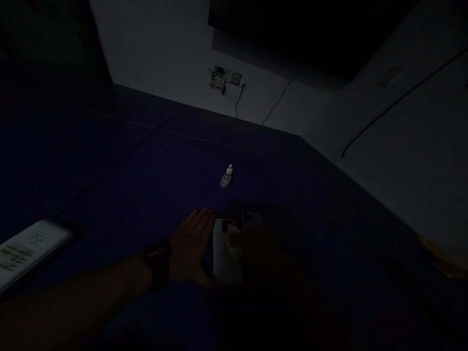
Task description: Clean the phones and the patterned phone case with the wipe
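Note:
In the dim head view, a pale phone case (pixel 224 258) with a dark camera opening lies on the dark blue surface. My left hand (pixel 190 246), with a watch (pixel 158 253) on its wrist, rests flat against the case's left side, fingers stretched out. My right hand (pixel 252 243), mostly in shadow, presses a crumpled white wipe (pixel 234 241) onto the case near the camera opening. Just beyond the right hand lies a phone (pixel 251 217) with several camera lenses, partly covered by that hand. A small clear bottle with a white dropper cap (pixel 226 176) stands farther back.
At the left edge lies a white box with printing (pixel 34 251). Wall sockets with plugs and cables (pixel 226 78) are beyond the blue surface, below a dark screen (pixel 292 34). A yellowish item (pixel 440 256) lies at the right, near the white wall.

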Action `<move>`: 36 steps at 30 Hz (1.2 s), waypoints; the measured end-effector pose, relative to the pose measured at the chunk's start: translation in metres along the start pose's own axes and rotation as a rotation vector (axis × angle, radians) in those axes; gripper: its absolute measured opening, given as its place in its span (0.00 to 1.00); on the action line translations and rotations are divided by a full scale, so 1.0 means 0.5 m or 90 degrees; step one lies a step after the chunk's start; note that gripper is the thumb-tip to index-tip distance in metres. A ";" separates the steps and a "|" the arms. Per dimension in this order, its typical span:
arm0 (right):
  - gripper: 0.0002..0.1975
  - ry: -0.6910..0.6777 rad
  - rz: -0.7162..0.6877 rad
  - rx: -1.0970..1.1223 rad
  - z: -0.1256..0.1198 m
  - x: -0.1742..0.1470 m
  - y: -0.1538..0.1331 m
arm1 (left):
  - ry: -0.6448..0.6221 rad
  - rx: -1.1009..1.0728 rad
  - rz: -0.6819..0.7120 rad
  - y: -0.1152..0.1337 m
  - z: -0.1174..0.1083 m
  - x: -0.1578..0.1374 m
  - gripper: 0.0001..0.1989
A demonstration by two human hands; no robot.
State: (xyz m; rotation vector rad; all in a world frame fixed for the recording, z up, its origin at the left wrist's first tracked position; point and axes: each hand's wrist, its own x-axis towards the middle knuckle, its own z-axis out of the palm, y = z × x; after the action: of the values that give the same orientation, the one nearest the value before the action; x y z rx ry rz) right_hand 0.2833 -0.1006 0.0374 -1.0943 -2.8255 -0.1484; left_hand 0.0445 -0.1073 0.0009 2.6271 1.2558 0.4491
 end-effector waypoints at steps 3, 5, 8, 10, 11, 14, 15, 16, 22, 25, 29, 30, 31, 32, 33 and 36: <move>0.14 -0.031 0.029 -0.021 -0.027 0.002 0.003 | -0.003 -0.006 -0.003 0.001 0.001 0.000 0.67; 0.12 -0.069 0.032 -0.031 -0.037 0.006 -0.002 | 0.003 -0.006 -0.002 0.001 0.003 0.000 0.67; 0.10 -0.112 0.028 -0.013 -0.041 0.010 -0.013 | 0.014 0.000 -0.004 0.001 0.005 -0.001 0.66; 0.11 -0.123 0.022 0.012 -0.040 0.009 -0.017 | 0.002 0.001 -0.009 0.001 0.004 0.000 0.66; 0.12 -0.125 0.017 0.023 -0.038 0.008 -0.018 | -0.007 0.000 -0.013 0.002 0.003 0.001 0.67; 0.14 -0.109 0.029 0.024 -0.031 0.005 -0.020 | -0.025 0.003 -0.015 0.002 0.001 0.001 0.68; 0.14 -0.097 0.049 0.014 -0.030 0.005 -0.021 | -0.019 0.006 -0.014 0.001 0.001 0.001 0.68; 0.14 -0.085 0.072 0.002 -0.028 0.006 -0.023 | -0.011 0.009 -0.008 0.000 0.003 0.000 0.67; 0.06 -0.128 0.074 -0.004 -0.039 0.023 -0.039 | 0.027 -0.002 0.019 -0.007 0.017 -0.002 0.66; 0.11 -0.132 0.080 0.041 -0.046 0.021 -0.035 | 0.025 -0.002 0.014 -0.006 0.017 -0.001 0.66; 0.13 -0.093 0.063 0.070 -0.039 0.004 -0.013 | 0.002 -0.002 -0.002 -0.003 0.011 0.002 0.66; 0.13 -0.092 0.037 0.084 -0.035 0.000 -0.009 | -0.002 -0.003 -0.001 -0.003 0.010 0.002 0.66; 0.14 -0.094 0.004 0.100 -0.030 -0.004 -0.008 | -0.005 -0.003 0.000 -0.003 0.009 0.002 0.66; 0.14 -0.098 -0.029 0.113 -0.025 -0.006 -0.009 | -0.006 -0.002 0.001 -0.003 0.009 0.002 0.66; 0.15 -0.105 -0.057 0.121 -0.020 -0.006 -0.012 | -0.006 -0.001 0.003 -0.003 0.008 0.001 0.65; 0.15 -0.124 -0.093 0.110 -0.010 -0.003 -0.029 | 0.002 -0.002 0.007 -0.003 0.008 -0.001 0.64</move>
State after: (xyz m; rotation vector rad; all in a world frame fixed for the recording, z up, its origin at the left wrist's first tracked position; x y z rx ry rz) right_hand 0.2748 -0.1127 0.0412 -0.9135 -3.0196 0.1988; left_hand 0.0445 -0.1068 -0.0033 2.6324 1.2409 0.4578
